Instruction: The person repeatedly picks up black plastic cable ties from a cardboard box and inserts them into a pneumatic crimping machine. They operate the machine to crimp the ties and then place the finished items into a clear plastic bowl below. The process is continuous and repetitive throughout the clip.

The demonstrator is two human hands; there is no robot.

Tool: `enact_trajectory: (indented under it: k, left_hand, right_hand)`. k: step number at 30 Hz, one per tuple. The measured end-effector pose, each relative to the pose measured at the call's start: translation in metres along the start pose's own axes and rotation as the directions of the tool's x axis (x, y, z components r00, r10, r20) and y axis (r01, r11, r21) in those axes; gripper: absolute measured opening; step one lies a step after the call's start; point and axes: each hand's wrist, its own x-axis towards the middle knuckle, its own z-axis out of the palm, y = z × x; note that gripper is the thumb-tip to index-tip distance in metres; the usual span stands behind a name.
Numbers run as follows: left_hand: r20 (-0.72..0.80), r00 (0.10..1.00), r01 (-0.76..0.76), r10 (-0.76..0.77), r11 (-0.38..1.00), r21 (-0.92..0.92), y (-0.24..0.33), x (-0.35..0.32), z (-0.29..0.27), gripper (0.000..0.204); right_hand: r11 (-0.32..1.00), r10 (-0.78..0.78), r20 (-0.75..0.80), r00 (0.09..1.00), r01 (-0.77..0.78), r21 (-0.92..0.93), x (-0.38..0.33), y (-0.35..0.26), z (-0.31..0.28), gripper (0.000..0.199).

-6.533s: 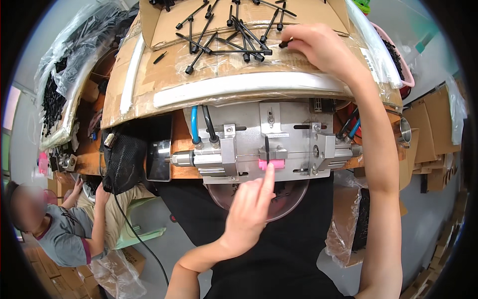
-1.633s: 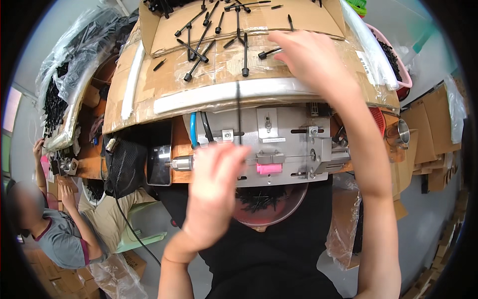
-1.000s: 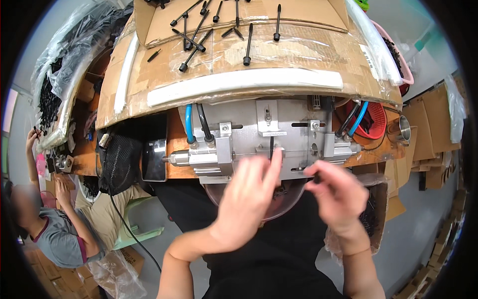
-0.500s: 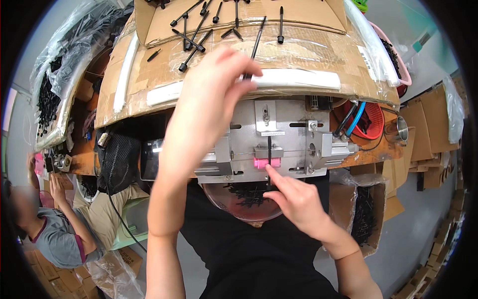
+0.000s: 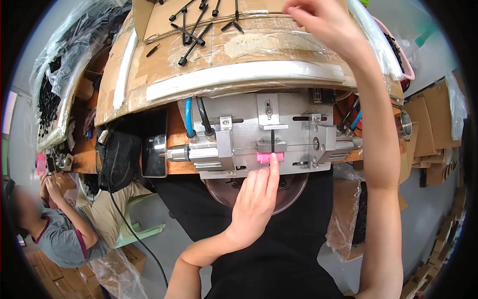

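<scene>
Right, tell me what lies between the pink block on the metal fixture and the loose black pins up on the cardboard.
In the head view, between the pink block and the black pins lie the metal fixture plate and a white strip under plastic wrap on the cardboard.

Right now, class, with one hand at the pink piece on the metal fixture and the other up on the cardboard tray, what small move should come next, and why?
Probably the right hand should close on one of the loose black pins, since it is raised over the cardboard tray where they lie. The left hand has a fingertip at the pink block, where a black pin already stands in the metal fixture.
</scene>
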Motion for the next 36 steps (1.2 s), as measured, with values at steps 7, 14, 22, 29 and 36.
enact_trajectory:
  k: [7,14,22,29,36]
  left_hand:
    - [-0.029,0.999,0.022,-0.022,1.000,0.010,0.000,0.002,-0.011,0.071]
    - [-0.263,0.958,0.080,-0.111,0.989,-0.126,-0.005,0.006,-0.058,0.076]
    - [-0.230,0.959,0.127,-0.166,0.976,-0.178,-0.017,-0.006,-0.067,0.072]
    - [-0.406,0.893,0.132,-0.194,0.975,-0.177,-0.067,0.020,-0.105,0.051]
    - [-0.491,0.868,0.019,-0.070,0.994,-0.107,-0.118,0.135,-0.125,0.022]
  right_hand:
    - [0.950,-0.070,-0.186,0.980,0.123,0.288,-0.146,-0.015,0.016,0.030]
    - [0.972,-0.051,-0.006,0.999,0.051,0.229,-0.236,-0.024,0.091,0.065]
    - [0.982,-0.046,0.062,0.997,0.033,0.187,-0.230,-0.024,0.098,0.071]
    - [0.965,-0.255,0.095,0.962,0.247,0.087,-0.148,-0.037,0.035,0.058]
    - [0.773,-0.560,0.191,0.806,0.592,-0.228,0.089,-0.022,0.090,0.039]
